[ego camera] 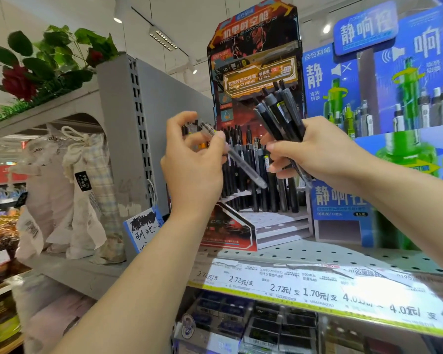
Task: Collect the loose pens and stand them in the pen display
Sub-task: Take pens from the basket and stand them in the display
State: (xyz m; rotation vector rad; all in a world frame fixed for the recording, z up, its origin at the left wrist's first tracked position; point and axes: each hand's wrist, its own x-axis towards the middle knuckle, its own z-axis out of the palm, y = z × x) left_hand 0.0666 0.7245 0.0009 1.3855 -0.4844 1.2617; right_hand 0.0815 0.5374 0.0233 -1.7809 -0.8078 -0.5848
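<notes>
A black and orange cardboard pen display (pixel 251 57) stands on the perforated shelf (pixel 317 254); several black pens (pixel 271 190) stand upright in its stepped base. My left hand (pixel 192 164) pinches one clear grey pen (pixel 241 159), which slants down to the right in front of the display. My right hand (pixel 315 152) grips a bundle of several dark pens (pixel 281 116), their tops fanning up and left across the display's backing card.
A blue and green pen display (pixel 384 123) stands right beside the black one. A grey shelf end panel (pixel 128 129) rises on the left, with cloth bags (pixel 82 190) and artificial roses (pixel 21 80) beyond it. Price labels (pixel 304 292) line the shelf edge; boxed stock sits below.
</notes>
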